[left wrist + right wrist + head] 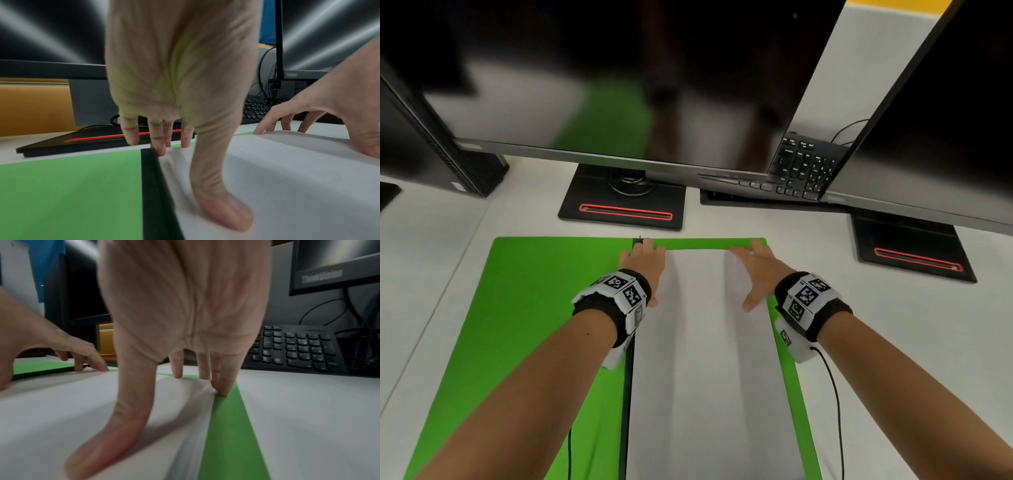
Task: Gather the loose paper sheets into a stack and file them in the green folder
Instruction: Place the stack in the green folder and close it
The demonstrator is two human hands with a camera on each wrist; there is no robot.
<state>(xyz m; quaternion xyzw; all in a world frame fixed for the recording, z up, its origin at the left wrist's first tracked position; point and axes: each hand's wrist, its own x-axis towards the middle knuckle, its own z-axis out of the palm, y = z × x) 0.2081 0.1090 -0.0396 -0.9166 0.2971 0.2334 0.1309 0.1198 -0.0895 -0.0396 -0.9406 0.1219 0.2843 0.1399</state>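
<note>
The green folder (534, 325) lies open on the white desk, its dark spine (150, 186) running down the middle. A stack of white paper sheets (709, 359) rests on the folder's right half. My left hand (643, 260) is at the stack's far left corner by the spine; its straight fingers (160, 146) touch down at the far edge and its thumb lies on the paper (287, 186). At the far right corner, my right hand (753, 267) has its fingertips (224, 391) at the sheet's right edge against the green cover (230, 426) and its thumb flat on the paper (51, 410).
Two black monitor stands (621, 202) (911, 250) sit just beyond the folder, with dark screens overhanging. A black keyboard (798, 171) lies between them at the back. A black computer case (448, 164) stands at the far left. Bare white desk (893, 342) flanks the folder.
</note>
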